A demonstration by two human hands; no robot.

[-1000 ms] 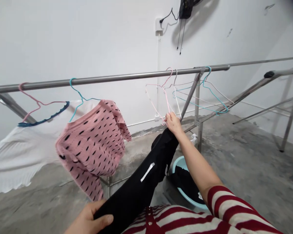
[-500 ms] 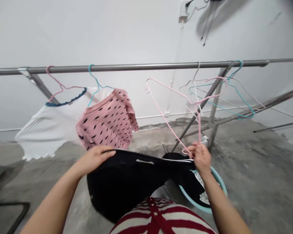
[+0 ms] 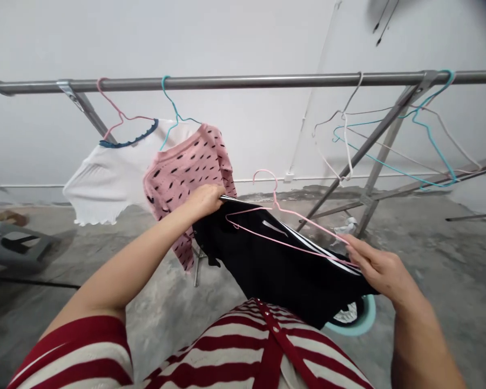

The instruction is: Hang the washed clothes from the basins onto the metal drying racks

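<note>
A black garment (image 3: 275,265) with white stripes along its upper edge stretches between my two hands. My left hand (image 3: 207,201) is closed on one end of that edge. At the other end, my right hand (image 3: 375,266) grips the garment together with the end of a pink hanger (image 3: 303,213). The hanger lies across the front of the garment, its hook pointing up and its lower bar over the black cloth. Behind my left hand hangs a pink top with black flecks (image 3: 190,159), partly covered by my arm and the garment.
A metal rail (image 3: 259,82) runs across in front. From it hang a white top (image 3: 117,178) on the left and a white hanger (image 3: 348,146) and a blue hanger (image 3: 431,135) on the right. Below the garment stands a light-blue basin (image 3: 364,323) with clothes; a grey stool (image 3: 20,251) is far left.
The pink hanger has turned from standing upright in my right hand to lying across the garment. My left hand has risen with its end of the cloth, and the view has shifted.
</note>
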